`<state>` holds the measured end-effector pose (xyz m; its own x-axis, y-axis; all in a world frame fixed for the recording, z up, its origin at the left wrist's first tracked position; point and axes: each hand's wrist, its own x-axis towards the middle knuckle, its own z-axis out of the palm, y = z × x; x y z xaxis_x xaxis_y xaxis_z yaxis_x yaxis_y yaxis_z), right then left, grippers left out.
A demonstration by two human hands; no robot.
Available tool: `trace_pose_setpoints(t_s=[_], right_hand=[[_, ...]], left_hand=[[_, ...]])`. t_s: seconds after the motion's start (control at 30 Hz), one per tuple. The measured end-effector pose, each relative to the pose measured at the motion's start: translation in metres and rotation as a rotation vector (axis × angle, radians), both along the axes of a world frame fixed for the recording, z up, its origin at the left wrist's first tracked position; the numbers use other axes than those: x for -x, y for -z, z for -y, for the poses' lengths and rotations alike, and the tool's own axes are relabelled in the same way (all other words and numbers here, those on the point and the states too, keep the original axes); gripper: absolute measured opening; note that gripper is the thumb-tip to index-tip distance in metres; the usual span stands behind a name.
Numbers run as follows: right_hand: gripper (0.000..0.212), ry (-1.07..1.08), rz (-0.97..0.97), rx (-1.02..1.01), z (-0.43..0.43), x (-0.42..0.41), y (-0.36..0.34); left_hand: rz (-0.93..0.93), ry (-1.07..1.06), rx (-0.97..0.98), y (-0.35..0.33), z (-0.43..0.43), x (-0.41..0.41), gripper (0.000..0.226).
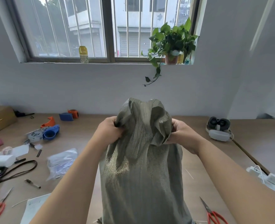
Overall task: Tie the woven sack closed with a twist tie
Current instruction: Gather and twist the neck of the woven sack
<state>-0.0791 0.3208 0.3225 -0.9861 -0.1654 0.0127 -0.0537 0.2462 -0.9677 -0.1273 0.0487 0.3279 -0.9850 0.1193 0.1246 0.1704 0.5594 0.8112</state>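
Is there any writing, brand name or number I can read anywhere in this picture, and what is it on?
No text here can be read.
On the tape dispenser: dark marks, too blurred to read.
On the small black tag: too small to read.
On the sheet of paper: faint print, blurred.
On the woven sack: no print shows.

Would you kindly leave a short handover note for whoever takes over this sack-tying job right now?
Woven sack: upright on the table, top bunched between both hands.
Left hand: grips its neck on the left side.
Right hand: grips the neck on the right.
Done: gathering begun.
Left: finish gathering, wrap a twist tie round the neck; none on the sack yet.
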Motion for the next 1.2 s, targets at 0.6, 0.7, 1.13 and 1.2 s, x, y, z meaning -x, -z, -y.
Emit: trace_pose_setpoints(t_s=[0.6, 0.7, 1.13, 1.2], right_hand=[[0.030, 0.392, -0.243, -0.143, 0.043, 0.018, 0.001], [0.023, 0.412, -0.231, -0.089, 0.057, 0.021, 0.009], [0.021, 0.180, -0.161, 0.359, 0.073, 0.004, 0.008], [0.031, 0.132, -0.122, 0.362, 0.067, 0.004, 0.013]], left_hand=[[-0.068, 0.340, -0.445, 0.014, -0.034, -0.014, 0.032], [-0.017, 0.332, -0.448, 0.026, -0.047, -0.024, 0.061], [-0.088, 0.217, -0.506, 0.037, -0.067, -0.014, 0.019], [-0.131, 0.174, -0.542, 0.035, -0.068, -0.011, 0.022]])
